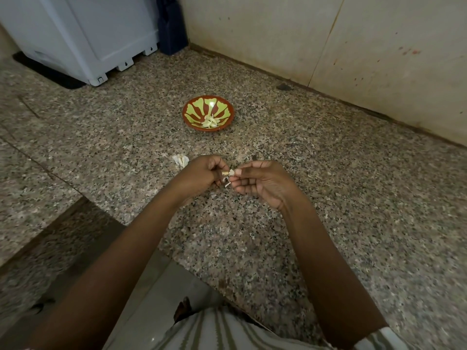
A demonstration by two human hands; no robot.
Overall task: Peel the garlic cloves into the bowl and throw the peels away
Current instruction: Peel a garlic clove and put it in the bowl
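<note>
A home kitchen, by the look of it: a speckled granite worktop (328, 173) runs up to pale stone wall panels (379, 46) flecked with reddish splashes. A white plastic-cased appliance (83, 34) stands on a black mat (50, 72) at the far left. A small painted bowl (194, 107) holds peeled garlic cloves (210, 121), and a few papery peels (181, 159) lie loose on the worktop nearer the person

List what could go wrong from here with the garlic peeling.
1. The left hand and right hand pinch the clove over the counter, short of the bowl; a slip likely drops it there.
2. The peel strip dangling under the clove could fall and hide on the speckled stone.
</note>
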